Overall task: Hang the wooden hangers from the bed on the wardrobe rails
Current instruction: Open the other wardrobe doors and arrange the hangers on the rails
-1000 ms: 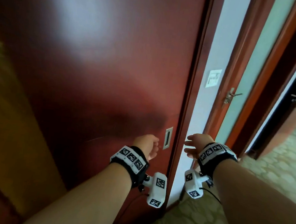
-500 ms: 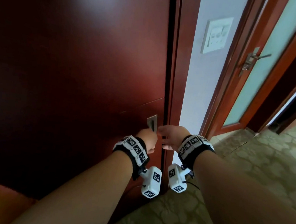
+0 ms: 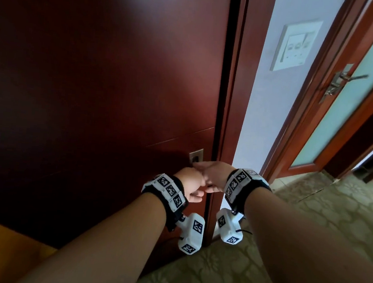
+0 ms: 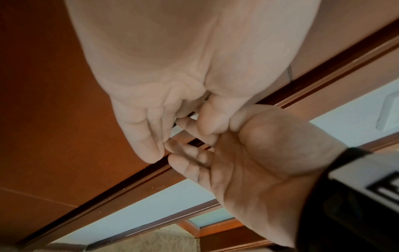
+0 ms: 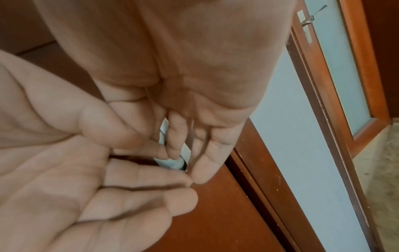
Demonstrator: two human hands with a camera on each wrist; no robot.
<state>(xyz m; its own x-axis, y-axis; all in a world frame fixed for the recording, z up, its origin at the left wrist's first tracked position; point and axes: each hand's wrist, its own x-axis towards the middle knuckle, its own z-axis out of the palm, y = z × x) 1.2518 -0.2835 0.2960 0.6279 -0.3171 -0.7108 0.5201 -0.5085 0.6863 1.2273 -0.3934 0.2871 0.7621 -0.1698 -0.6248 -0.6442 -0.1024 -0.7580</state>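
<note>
Both hands have closed in on the recessed metal pull since a second ago, when they hung apart on either side of the door's edge; now they meet at it, touching each other. Nearest the head camera, the two forearms reach forward and down, each wrist wrapped in a black band with white marker blocks.

At the pull, the left hand (image 3: 190, 184) sits just below and left of the right hand (image 3: 214, 172). In the left wrist view the left hand's (image 4: 164, 95) fingers are loosely bent with their tips at the dark gap along the door's edge, and the right hand (image 4: 265, 153) lies palm-up beside them, its fingers (image 4: 187, 163) bent toward the same spot. In the right wrist view the right hand's (image 5: 194, 95) fingertips dip into the handle recess (image 5: 172, 162), while the left hand (image 5: 71, 170) lies beside it with fingers nearly straight. Neither hand clearly has hold of anything; whether the right fingers hook the pull I cannot tell.

Beyond the hands stands the dark red wardrobe door (image 3: 108, 88), slid shut against its frame, with the handle recess (image 3: 196, 154) partly covered by the right fingers. No wooden hanger and no rail shows in any view, so their place relative to the hands cannot be told.

Further right are a pale wall with a white switch plate (image 3: 296, 45), then a frosted-glass door (image 3: 354, 93) with a metal lever handle (image 3: 341, 81), and patterned floor tiles (image 3: 324, 214).
</note>
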